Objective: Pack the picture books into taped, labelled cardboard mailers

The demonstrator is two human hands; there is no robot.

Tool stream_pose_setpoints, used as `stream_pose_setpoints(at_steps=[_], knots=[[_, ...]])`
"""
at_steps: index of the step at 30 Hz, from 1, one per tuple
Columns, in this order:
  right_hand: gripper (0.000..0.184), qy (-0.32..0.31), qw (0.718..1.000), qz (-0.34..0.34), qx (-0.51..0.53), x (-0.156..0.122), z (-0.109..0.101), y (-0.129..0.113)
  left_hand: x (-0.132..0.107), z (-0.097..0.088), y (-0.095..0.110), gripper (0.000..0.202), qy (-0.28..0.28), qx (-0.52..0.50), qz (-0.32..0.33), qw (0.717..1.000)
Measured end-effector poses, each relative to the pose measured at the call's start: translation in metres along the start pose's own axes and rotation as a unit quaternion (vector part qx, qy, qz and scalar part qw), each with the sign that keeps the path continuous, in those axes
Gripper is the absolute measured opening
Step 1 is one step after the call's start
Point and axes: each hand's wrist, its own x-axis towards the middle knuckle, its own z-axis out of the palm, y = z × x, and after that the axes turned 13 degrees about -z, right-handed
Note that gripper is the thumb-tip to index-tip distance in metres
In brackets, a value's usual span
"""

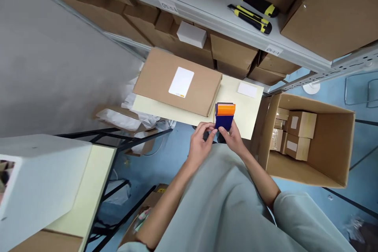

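Both my hands grip a small blue device with an orange top (pixel 225 115) at the near edge of a pale yellow table (pixel 251 112). My left hand (pixel 200 141) closes on its lower left side. Its lower right side is pinched by my right hand (pixel 234 138). Just beyond the device, a flat brown cardboard parcel (pixel 156 76) with a white label (pixel 181 82) lies on the table. A second white label (pixel 247 89) sits on the tabletop at the far right.
An open cardboard box (pixel 325 165) with several small parcels stands right of the table. Metal shelves (pixel 212 4) behind hold brown boxes, a white box (pixel 191 34) and two yellow-black utility knives (pixel 251 17). A white box (pixel 38 181) sits on another table at left.
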Motion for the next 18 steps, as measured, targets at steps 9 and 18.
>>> stream_pose_setpoints(at_steps=[9, 18], knots=[[0.041, -0.12, 0.974, -0.037, -0.187, -0.015, -0.044, -0.013, 0.029, -0.044, 0.064, 0.038, 0.023, 0.038, 0.058, 0.997], [0.028, -0.213, 0.897, -0.219, -0.319, -0.011, -0.068, -0.029, 0.026, -0.071, 0.074, 0.015, -0.084, 0.06, 0.09, 0.991]])
